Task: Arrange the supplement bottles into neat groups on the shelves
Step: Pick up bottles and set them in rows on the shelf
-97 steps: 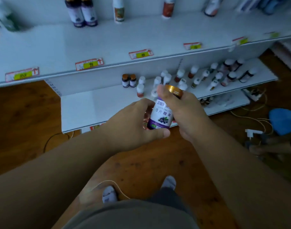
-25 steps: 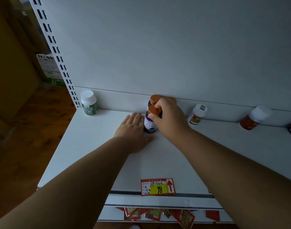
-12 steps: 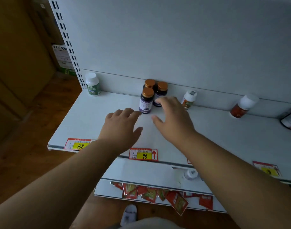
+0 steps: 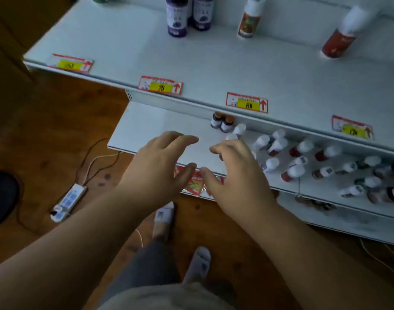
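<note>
Both hands empty, fingers loose: left hand (image 4: 160, 166) and right hand (image 4: 234, 173) hover over lower shelf (image 4: 160, 126). Purple bottles (image 4: 177, 17) at 12 o'clock on upper shelf (image 4: 214, 63); mixed bottles (image 4: 303, 157) crowd lower shelf at 3 o'clock.

My head view is dim and bluish with no glare, the white upper shelf (image 4: 214, 61) the brightest surface, while motion blur smears the price tags (image 4: 246, 102) and the bottles (image 4: 303, 157) on the lower shelf, and wide-angle distortion bends the edges.
</note>
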The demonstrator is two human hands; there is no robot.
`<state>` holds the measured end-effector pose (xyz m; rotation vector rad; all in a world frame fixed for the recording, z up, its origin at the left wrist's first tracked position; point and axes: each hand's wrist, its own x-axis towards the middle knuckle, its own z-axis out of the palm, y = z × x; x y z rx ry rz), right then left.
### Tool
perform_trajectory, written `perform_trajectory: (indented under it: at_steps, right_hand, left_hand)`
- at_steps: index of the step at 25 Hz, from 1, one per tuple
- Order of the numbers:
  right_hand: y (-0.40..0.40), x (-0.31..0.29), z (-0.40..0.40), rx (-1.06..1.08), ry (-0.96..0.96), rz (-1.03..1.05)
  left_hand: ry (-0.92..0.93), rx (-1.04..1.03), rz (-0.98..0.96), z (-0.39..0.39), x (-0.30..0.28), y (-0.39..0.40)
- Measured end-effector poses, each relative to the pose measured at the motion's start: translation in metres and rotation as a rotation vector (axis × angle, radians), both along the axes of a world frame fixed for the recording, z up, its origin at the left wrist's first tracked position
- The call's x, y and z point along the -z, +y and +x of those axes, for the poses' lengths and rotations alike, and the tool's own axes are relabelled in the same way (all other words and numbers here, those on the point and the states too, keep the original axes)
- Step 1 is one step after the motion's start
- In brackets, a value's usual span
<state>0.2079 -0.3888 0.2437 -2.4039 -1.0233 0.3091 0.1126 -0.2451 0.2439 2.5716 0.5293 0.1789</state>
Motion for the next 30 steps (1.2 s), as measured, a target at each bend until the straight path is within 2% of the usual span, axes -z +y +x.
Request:
perform_trajectory:
  at_steps: [3,10,15,18,21,23,25,28,30]
  right_hand:
    - [-0.020,0.048,0.004,0.055,0.044,0.017]
    - [-0.026,0.220,0.068,0.265,0.069,-0.008]
    - [-0.004,0.318,0.116,0.402,0.139,-0.053]
    - [0.023,0.352,0.145,0.547,0.246,0.121]
    - [0.053,0.376,0.180,0.724,0.256,0.213]
    - [0.068,0.388,0.200,0.840,0.330,0.276]
    - [0.075,0.399,0.213,0.832,0.362,0.373]
    - [0.074,0.396,0.200,0.790,0.397,0.479]
    - [0.066,0.381,0.170,0.746,0.534,0.601]
  left_hand:
    - [0.045,0.004,0.008,0.009,0.048,-0.015]
    - [0.152,0.106,0.120,0.086,0.238,-0.001]
    - [0.157,0.088,0.171,0.141,0.328,0.015]
    - [0.145,0.073,0.124,0.163,0.351,0.021]
    - [0.112,0.059,0.107,0.182,0.363,0.028]
    - [0.109,0.057,0.080,0.193,0.368,0.035]
    - [0.112,0.063,0.030,0.199,0.374,0.038]
    - [-0.002,0.016,-0.140,0.190,0.373,0.038]
    - [-0.021,-0.022,-0.241,0.167,0.357,0.031]
